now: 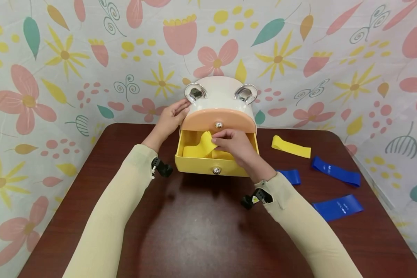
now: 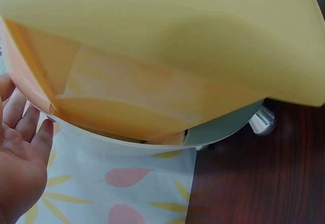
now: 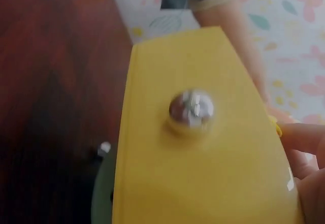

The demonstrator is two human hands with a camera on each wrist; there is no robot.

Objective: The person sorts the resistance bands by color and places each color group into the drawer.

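Drawer (image 1: 198, 165), yellow, pulled out to the near side of a small white cabinet (image 1: 219, 90) that stands at the far middle of the table (image 1: 194, 235). Right hand (image 1: 237, 146) comes in from the right over the drawer, thumb and fingers pinching a yellow strip (image 1: 205, 146) near its raised end. Strip is inside the drawer, left of the fingers, top edge lifted, lower part down in the drawer. More yellow material shows just below the right hand; can't tell if it's the same piece or a second one. Right wrist view agrees: bit of yellow between finger and thumb at the drawer's edge. Left hand (image 1: 172, 119) is on the cabinet's left side, fingers loosely extended and touching the wall, no pinch there. Left wrist view has its fingertips against the cabinet's edge, drawer underside filling most of the picture. Orange upper drawer (image 1: 203, 119) is pushed in, silver knob (image 1: 218, 124) at its middle; matching lower knob (image 1: 216, 170) on the yellow front. Two silver ears on top, left and right. Right part of table: yellow band (image 1: 292, 147) at the far side, blue band (image 1: 336, 172) right of it and nearer, wider blue band (image 1: 338, 207) nearest, third blue piece (image 1: 292, 177) partly hidden by the right forearm. Floral backdrop (image 1: 107, 58) behind.
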